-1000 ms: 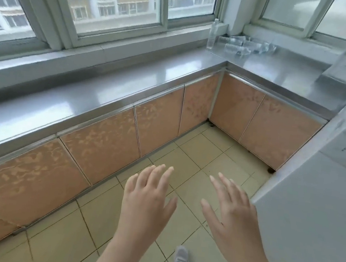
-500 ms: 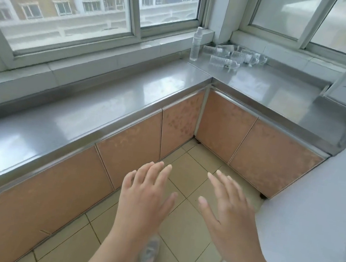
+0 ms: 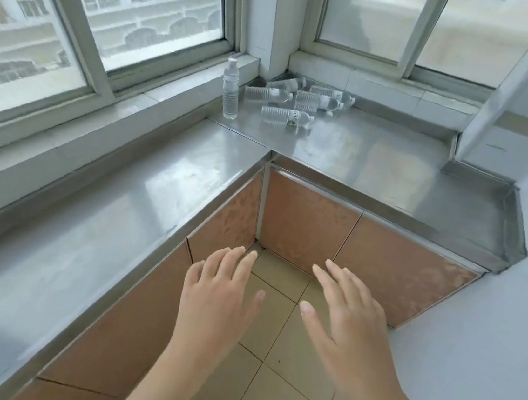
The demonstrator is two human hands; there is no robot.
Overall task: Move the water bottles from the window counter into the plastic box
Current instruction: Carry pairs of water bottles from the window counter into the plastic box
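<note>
While the water bottles (image 3: pixel 288 98) lay gathered in the far corner of the desk (image 3: pixel 377 160), just under the 2 windows, nothing had yet been picked up. 1 standing bottle (image 3: pixel 230 91) stood upright at the left of the group, white cap on top; the rest lay on their sides, touching or overlapping one another, with the nearest bottle (image 3: pixel 285 116) lying a little apart toward the front edge. I could not count the heap exactly. All were clear, ribbed plastic with small labels, light and likely to roll on the smooth, reflective steel top. The left hand (image 3: pixel 217 297) and right hand (image 3: pixel 347 313) hovered low over the tiled floor (image 3: pixel 273 360), well short of the bottles, fingers (image 3: pixel 239 256) spread and empty, palms down. The step in hand looked like the approach. To do it well, each hand would probably best close round a bottle's ribbed middle, taking the upright one from the side so it did not topple, and pinning a lying one before lifting so it could not roll away. The plastic box was not in view, so its place would need finding before carrying. Below the steel top ran mottled orange-brown cabinet fronts (image 3: pixel 305 228), and a pale flat surface (image 3: pixel 469 358) filled the right side.
</note>
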